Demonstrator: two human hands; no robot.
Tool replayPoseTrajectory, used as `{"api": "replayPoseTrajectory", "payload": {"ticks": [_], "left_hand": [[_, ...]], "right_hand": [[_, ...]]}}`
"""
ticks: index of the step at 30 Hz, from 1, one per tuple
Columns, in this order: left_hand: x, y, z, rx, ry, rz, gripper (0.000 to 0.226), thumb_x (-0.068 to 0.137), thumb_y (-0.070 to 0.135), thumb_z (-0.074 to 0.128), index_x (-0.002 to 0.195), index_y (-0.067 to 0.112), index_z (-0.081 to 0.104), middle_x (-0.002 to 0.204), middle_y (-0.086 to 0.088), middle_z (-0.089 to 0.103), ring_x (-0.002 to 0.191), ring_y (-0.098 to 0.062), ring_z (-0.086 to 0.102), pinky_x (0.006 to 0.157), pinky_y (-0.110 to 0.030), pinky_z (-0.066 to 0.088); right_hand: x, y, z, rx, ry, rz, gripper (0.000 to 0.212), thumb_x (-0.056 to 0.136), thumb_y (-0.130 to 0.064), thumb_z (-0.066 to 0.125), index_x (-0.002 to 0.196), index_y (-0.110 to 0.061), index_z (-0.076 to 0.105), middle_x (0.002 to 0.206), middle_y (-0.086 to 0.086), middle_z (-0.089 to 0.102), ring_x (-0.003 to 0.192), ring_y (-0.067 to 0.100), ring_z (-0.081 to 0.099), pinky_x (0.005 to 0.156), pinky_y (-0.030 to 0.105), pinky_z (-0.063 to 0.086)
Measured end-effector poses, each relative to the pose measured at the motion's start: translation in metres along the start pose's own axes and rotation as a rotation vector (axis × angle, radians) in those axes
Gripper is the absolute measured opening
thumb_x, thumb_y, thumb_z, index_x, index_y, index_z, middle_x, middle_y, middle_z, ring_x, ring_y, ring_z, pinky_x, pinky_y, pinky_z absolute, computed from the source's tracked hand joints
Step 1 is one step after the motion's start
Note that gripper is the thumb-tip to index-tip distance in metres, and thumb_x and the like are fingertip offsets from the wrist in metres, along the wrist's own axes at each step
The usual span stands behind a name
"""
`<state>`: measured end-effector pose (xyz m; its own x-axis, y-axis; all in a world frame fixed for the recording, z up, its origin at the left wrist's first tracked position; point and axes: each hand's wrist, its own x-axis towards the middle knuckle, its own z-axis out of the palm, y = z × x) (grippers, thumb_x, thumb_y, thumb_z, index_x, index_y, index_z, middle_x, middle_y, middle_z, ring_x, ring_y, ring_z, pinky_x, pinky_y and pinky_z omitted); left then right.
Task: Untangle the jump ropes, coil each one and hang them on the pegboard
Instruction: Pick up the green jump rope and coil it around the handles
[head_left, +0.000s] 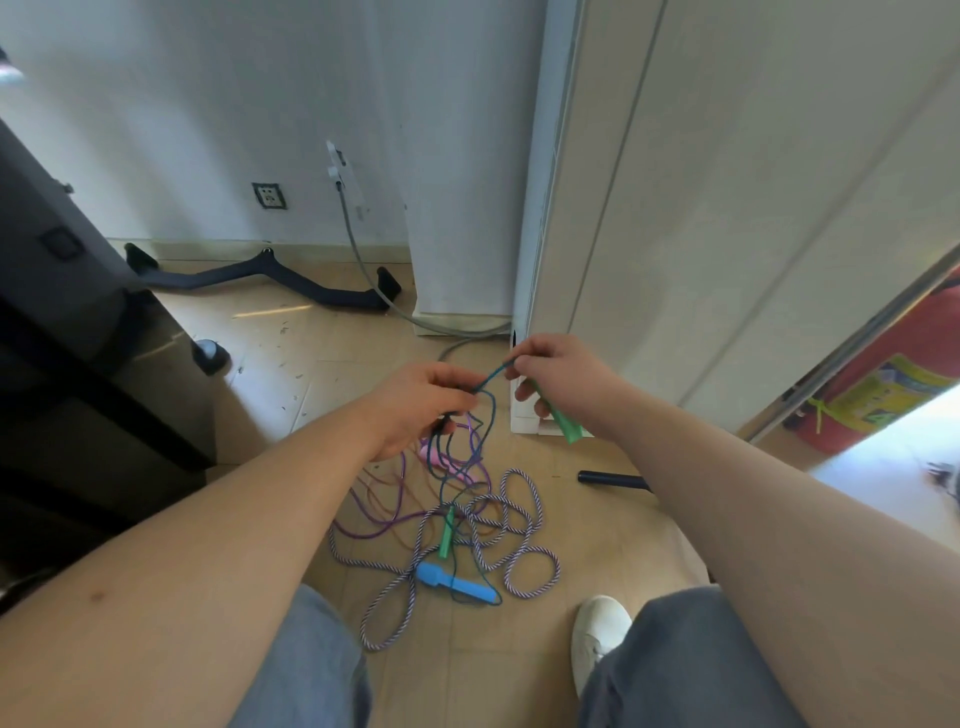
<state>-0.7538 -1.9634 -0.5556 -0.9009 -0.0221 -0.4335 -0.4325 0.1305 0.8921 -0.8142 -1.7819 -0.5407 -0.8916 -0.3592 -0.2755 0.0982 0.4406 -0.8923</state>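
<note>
Several jump ropes lie tangled on the tiled floor below my hands. A teal rope (487, 378) runs taut between both hands and drops into the tangle. My right hand (558, 371) pinches the teal rope and holds its green handle (563, 422). My left hand (423, 402) grips the teal rope together with something dark. The second green handle (447, 530) lies in the pile. A purple rope (384, 519), a pink handle (434, 452), a striped braided rope (524, 551) and a blue handle (457, 584) lie on the floor. No pegboard is in view.
A white cabinet (675, 208) stands right of my hands, a dark machine (78, 338) at the left. A black bar attachment (260, 275) and a grey hose (374, 280) lie by the wall. A black tube (613, 479) lies on the floor. My white shoe (597, 634) is near the ropes.
</note>
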Motion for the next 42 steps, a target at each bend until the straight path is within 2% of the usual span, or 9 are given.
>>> {"api": "replayPoseTrajectory", "payload": {"ticks": [3, 8, 11, 16, 24, 30, 35, 39, 42], "left_hand": [[0.001, -0.002, -0.001, 0.095, -0.006, 0.035, 0.040, 0.088, -0.009, 0.061, 0.121, 0.014, 0.067, 0.105, -0.003, 0.068, 0.075, -0.010, 0.062, 0.079, -0.029, 0.054], [0.005, -0.004, -0.003, 0.075, 0.040, 0.007, 0.044, 0.088, -0.013, 0.054, 0.119, 0.015, 0.067, 0.112, -0.008, 0.068, 0.102, -0.024, 0.065, 0.098, -0.042, 0.054], [0.007, -0.002, -0.005, -0.090, 0.072, -0.001, 0.037, 0.092, -0.009, 0.052, 0.115, 0.016, 0.068, 0.103, -0.007, 0.066, 0.095, -0.022, 0.064, 0.090, -0.043, 0.057], [0.007, 0.003, -0.005, -0.265, 0.116, 0.047, 0.031, 0.095, -0.003, 0.052, 0.114, 0.016, 0.069, 0.096, -0.005, 0.063, 0.094, -0.021, 0.061, 0.088, -0.046, 0.055], [0.005, 0.005, -0.002, -0.354, 0.065, 0.075, 0.040, 0.093, -0.012, 0.052, 0.123, 0.012, 0.064, 0.096, -0.004, 0.061, 0.102, -0.022, 0.071, 0.072, -0.041, 0.059], [0.006, 0.006, 0.004, -0.272, 0.086, 0.125, 0.050, 0.092, -0.017, 0.050, 0.115, 0.023, 0.068, 0.117, -0.005, 0.060, 0.096, -0.016, 0.071, 0.064, -0.030, 0.058], [0.003, 0.010, 0.006, -0.278, 0.075, 0.142, 0.039, 0.089, -0.006, 0.065, 0.112, 0.024, 0.069, 0.109, -0.002, 0.063, 0.073, -0.007, 0.065, 0.046, -0.017, 0.048], [0.001, 0.009, 0.010, -0.195, 0.062, 0.114, 0.031, 0.089, 0.006, 0.069, 0.114, 0.024, 0.069, 0.102, 0.001, 0.066, 0.074, -0.008, 0.057, 0.047, -0.018, 0.043], [-0.002, 0.013, 0.010, -0.239, 0.058, 0.078, 0.027, 0.091, 0.020, 0.069, 0.118, 0.019, 0.068, 0.090, 0.004, 0.068, 0.076, -0.003, 0.061, 0.049, -0.017, 0.049]], "right_hand": [[0.003, -0.005, -0.003, 0.311, 0.084, 0.005, 0.020, 0.100, -0.006, 0.042, 0.091, -0.011, 0.059, 0.084, 0.011, 0.068, 0.073, 0.025, 0.062, 0.055, 0.033, 0.047], [-0.004, -0.011, -0.008, 0.685, -0.021, 0.092, 0.026, 0.103, -0.018, 0.036, 0.086, -0.012, 0.054, 0.104, 0.015, 0.075, 0.103, 0.028, 0.071, 0.088, 0.052, 0.054], [-0.006, -0.014, -0.007, 0.735, -0.078, 0.123, 0.020, 0.100, -0.018, 0.038, 0.082, -0.014, 0.047, 0.083, 0.020, 0.073, 0.089, 0.033, 0.073, 0.089, 0.052, 0.056], [-0.006, -0.014, -0.002, 0.545, -0.115, 0.254, 0.013, 0.100, -0.020, 0.044, 0.092, -0.011, 0.048, 0.052, 0.006, 0.044, 0.048, 0.024, 0.047, 0.088, 0.058, 0.056], [-0.006, -0.002, 0.005, 0.259, -0.098, 0.208, 0.017, 0.100, -0.015, 0.054, 0.107, -0.002, 0.063, 0.068, 0.010, 0.051, 0.058, 0.022, 0.052, 0.066, 0.049, 0.062], [-0.006, 0.002, 0.013, -0.143, -0.170, 0.145, 0.021, 0.099, -0.026, 0.055, 0.110, -0.015, 0.070, 0.081, 0.003, 0.064, 0.064, 0.016, 0.060, 0.048, 0.026, 0.048], [-0.008, -0.001, 0.020, -0.162, -0.165, 0.114, 0.023, 0.099, -0.026, 0.054, 0.114, -0.015, 0.069, 0.085, 0.004, 0.062, 0.067, 0.017, 0.057, 0.047, 0.026, 0.047], [-0.009, -0.010, 0.022, -0.108, -0.138, 0.062, 0.026, 0.097, -0.012, 0.047, 0.092, -0.021, 0.071, 0.071, 0.002, 0.055, 0.059, 0.017, 0.050, 0.045, 0.023, 0.044], [-0.007, -0.012, 0.022, -0.114, -0.095, 0.016, 0.026, 0.098, -0.013, 0.048, 0.106, -0.024, 0.071, 0.071, 0.000, 0.054, 0.058, 0.019, 0.051, 0.045, 0.020, 0.044]]}}
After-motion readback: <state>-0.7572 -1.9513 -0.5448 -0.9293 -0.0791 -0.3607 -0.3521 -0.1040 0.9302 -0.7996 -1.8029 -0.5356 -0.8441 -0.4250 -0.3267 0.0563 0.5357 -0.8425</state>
